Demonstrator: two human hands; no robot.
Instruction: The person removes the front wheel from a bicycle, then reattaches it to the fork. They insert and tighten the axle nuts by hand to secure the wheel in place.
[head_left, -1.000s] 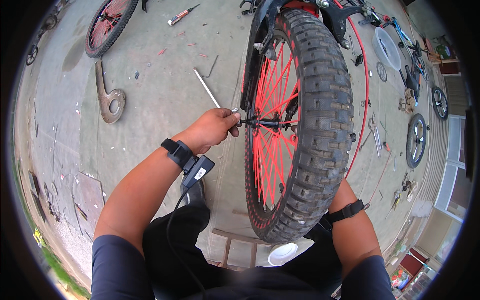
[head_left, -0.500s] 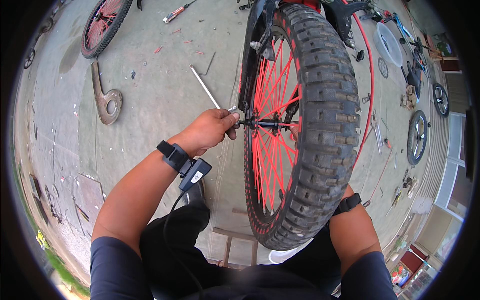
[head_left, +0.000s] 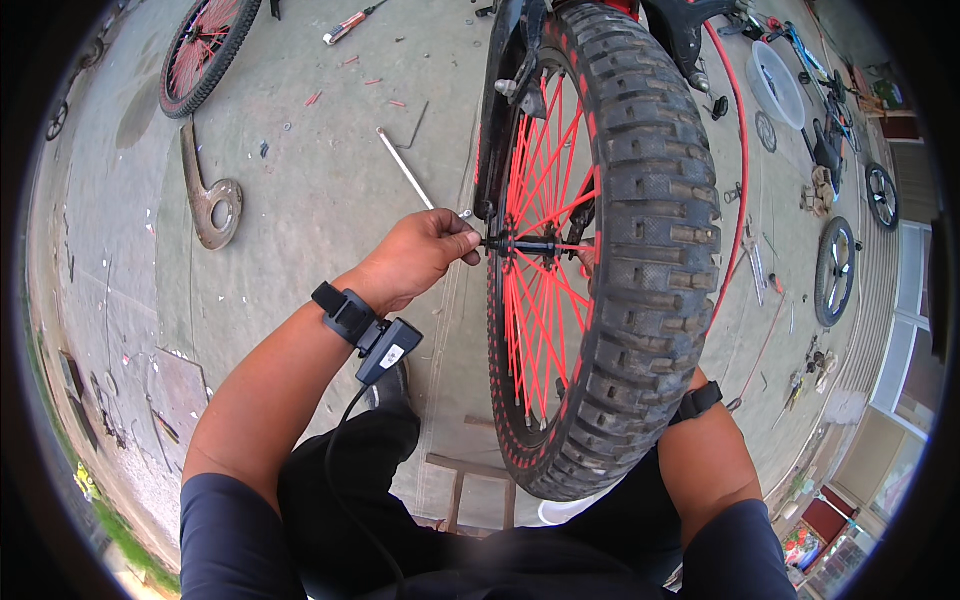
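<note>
A bicycle wheel with a knobby black tyre (head_left: 655, 230) and red spokes (head_left: 535, 340) stands upright in front of me, between the black fork legs (head_left: 492, 150). At the left end of its black hub (head_left: 535, 246), my left hand (head_left: 432, 256) pinches the axle end between thumb and fingers. My right arm reaches round the tyre's right side. Only a bit of my right hand (head_left: 587, 258) shows through the spokes beside the hub; the tyre hides the rest. A long silver bar (head_left: 403, 165) lies on the floor beyond my left hand, which partly covers it.
Left on the floor lie a rusty flat metal part (head_left: 212, 205) and another red-spoked wheel (head_left: 205, 45). A screwdriver (head_left: 350, 25) and a hex key (head_left: 416, 125) lie farther off. A red hose (head_left: 742, 150), a white tub (head_left: 776, 85) and several tools are at right.
My left fingertips have shifted very slightly at the axle end. The wheel and my right arm look the same.
</note>
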